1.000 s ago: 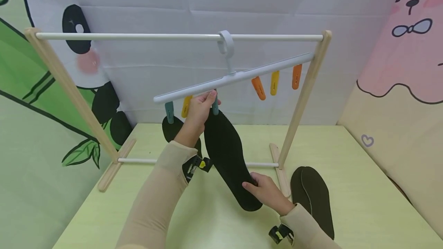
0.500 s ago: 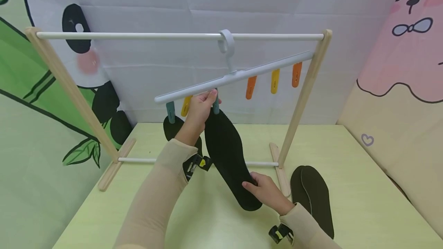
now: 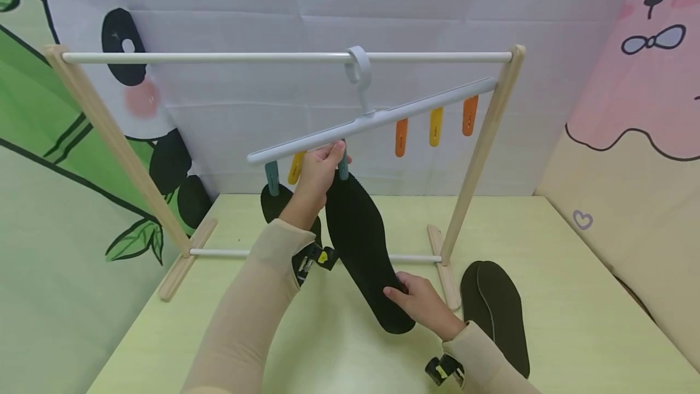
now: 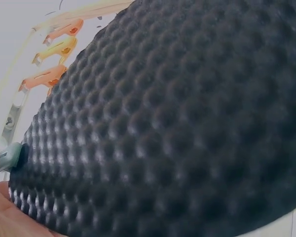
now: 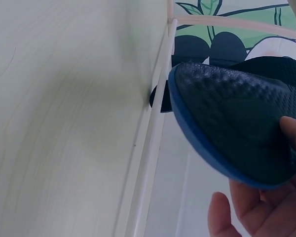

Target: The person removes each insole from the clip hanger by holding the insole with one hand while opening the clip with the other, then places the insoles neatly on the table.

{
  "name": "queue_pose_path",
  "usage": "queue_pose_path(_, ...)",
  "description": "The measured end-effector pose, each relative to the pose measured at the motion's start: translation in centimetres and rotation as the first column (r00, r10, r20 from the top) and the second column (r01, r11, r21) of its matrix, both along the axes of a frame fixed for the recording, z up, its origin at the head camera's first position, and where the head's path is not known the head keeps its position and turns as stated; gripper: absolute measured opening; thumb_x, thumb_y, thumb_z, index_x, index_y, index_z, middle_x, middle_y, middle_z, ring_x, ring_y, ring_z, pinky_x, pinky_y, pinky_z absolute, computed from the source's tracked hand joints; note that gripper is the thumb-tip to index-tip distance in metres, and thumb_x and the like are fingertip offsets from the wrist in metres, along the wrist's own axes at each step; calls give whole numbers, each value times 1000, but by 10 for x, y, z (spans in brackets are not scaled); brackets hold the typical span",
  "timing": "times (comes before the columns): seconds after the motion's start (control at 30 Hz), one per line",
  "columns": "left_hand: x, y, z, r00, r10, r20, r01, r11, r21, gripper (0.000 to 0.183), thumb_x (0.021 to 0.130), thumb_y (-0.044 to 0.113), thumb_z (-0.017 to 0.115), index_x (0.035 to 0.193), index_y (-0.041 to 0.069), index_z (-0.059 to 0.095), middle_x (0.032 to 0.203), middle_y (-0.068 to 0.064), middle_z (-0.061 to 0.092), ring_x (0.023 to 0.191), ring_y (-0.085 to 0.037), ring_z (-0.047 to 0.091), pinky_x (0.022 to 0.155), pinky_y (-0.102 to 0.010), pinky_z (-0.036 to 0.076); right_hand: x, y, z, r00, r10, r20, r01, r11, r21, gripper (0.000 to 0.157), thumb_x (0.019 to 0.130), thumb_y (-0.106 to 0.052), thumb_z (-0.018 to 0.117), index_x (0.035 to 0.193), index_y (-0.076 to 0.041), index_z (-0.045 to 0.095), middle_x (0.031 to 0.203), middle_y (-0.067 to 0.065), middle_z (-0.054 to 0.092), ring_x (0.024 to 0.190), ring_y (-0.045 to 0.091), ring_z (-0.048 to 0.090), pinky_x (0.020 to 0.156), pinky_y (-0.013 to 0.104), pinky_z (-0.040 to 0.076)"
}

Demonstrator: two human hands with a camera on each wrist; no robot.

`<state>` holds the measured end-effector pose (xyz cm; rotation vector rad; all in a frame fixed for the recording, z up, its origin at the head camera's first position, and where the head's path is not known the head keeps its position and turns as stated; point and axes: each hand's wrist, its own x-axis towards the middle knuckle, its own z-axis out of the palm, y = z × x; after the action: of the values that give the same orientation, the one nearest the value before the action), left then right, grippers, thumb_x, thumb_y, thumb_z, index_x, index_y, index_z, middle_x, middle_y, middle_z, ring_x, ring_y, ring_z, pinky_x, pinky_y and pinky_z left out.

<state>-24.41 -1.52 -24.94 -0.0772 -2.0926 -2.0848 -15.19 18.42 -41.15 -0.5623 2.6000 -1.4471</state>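
long black bump-textured insole (image 3: 358, 242) at 6 o'clock under white plastic hanger (image 3: 377, 119) | left hand (image 3: 316, 176) pinches teal plastic clip (image 3: 343, 169), right hand (image 3: 422, 301) grips insole's 5 o'clock end | risk: shallow clip bite plus tug could drop it

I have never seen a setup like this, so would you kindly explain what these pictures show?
There is no machine: a person works bare-handed. The wide picture comes from the head, looking forward and down; the two close-ups come from the wrists. A black insole, bumpy on one face, fills much of the left wrist view. At its upper end the left hand pinches a teal clip; the right hand holds its lower end. The clip belongs to a white hanger, tilted and hooked over the rack's top rod. Another insole hangs from a second teal clip. On the table, at the right, lie dark insoles that appear to overlap.
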Motion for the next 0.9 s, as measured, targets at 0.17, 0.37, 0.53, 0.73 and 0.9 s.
queue_pose_path(0.17, 0, 0, -1, 1000, 3, -10, -3, 1000, 6, 32, 102, 20, 50, 104, -9, 63, 75, 5, 58, 117, -26, 50, 112, -47, 27, 0, -1, -1, 1000, -5, -14, 5, 1000, 9, 20, 95, -12, 62, 102, 6, 63, 94, 14, 69, 80, 19, 64, 73, 33, 54)
queue_pose_path(0.37, -1, 0, -1, 1000, -9, -7, 9, 1000, 0, 33, 102, 21, 50, 106, -9, 64, 77, 5, 59, 120, -27, 49, 113, -48, 26, 1, 0, -2, 1000, -7, -16, 7, 1000, -2, 20, 95, -12, 62, 103, 6, 63, 95, 15, 70, 81, 21, 67, 73, 32, 55)
queue_pose_path(0.53, -2, 1, -1, 1000, -12, -13, 13, 1000, 10, 33, 102, 20, 50, 107, -10, 64, 76, 6, 58, 122, -27, 49, 113, -47, 25, 1, 0, -1, 1000, -6, -26, 6, 1000, -5, 19, 95, -12, 61, 102, 6, 63, 94, 16, 70, 81, 21, 67, 72, 30, 54)
queue_pose_path(0.73, -3, 1, -1, 1000, -8, -17, 8, 1000, 16, 34, 102, 20, 50, 109, -11, 64, 76, 5, 58, 120, -26, 49, 113, -46, 26, 1, -1, -1, 999, -17, -38, 17, 1000, -5, 17, 95, -10, 62, 101, 6, 63, 95, 17, 70, 82, 23, 68, 72, 30, 54)
queue_pose_path(0.9, -2, 1, -2, 1000, -14, -24, 14, 1000, 17, 33, 102, 19, 50, 107, -11, 64, 76, 5, 58, 118, -26, 48, 112, -47, 26, 2, -1, -1, 999, -25, -46, 24, 1000, -10, 16, 94, -9, 62, 100, 6, 64, 94, 17, 70, 81, 24, 68, 71, 30, 54)
